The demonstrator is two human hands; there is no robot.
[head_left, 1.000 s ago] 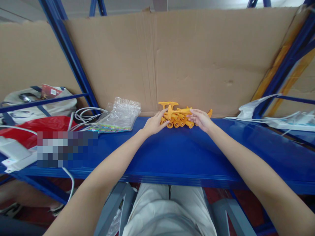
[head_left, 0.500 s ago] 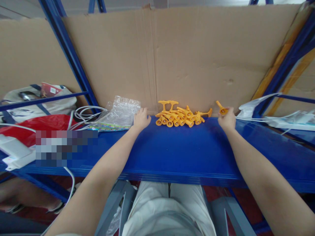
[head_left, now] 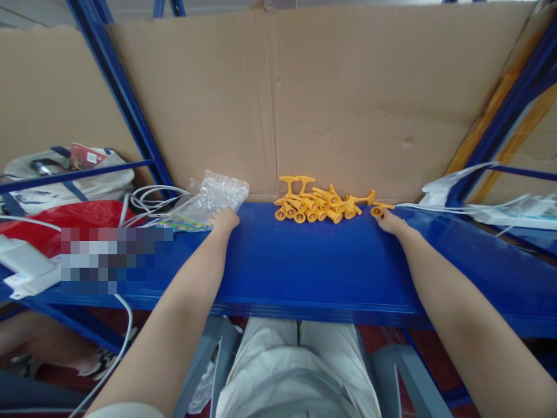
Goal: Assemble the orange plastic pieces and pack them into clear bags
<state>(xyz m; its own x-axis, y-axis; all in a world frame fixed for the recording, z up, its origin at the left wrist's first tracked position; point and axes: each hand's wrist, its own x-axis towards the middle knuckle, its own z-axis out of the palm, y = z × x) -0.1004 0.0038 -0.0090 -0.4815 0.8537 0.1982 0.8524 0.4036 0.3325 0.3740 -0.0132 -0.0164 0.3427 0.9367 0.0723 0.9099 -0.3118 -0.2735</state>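
Note:
My right hand (head_left: 392, 223) is closed around the flared end of a yellow plastic piece with a funnel-like mouth (head_left: 376, 212). This piece is low at the shelf's back, just right of a pile of similar yellow pieces (head_left: 322, 203). The pile lies with several round mouths facing me, and two T-shaped handles stand up at its left. My left hand (head_left: 226, 219) is at the near right edge of clear plastic bags (head_left: 221, 188), its fingers stretched over them. Its fingertips are partly blurred.
The blue shelf (head_left: 300, 267) runs across in front of a cardboard wall (head_left: 348, 87). White cables (head_left: 152, 194), a red bag (head_left: 87, 223) and a white power adapter (head_left: 35, 270) are on the left. More cables and white plastic (head_left: 439, 188) lie right. Blue posts (head_left: 117, 87) flank the shelf.
My right hand has moved left and down with the yellow piece, which has turned from upright to lying almost level. My left hand has shifted left onto the plastic bags.

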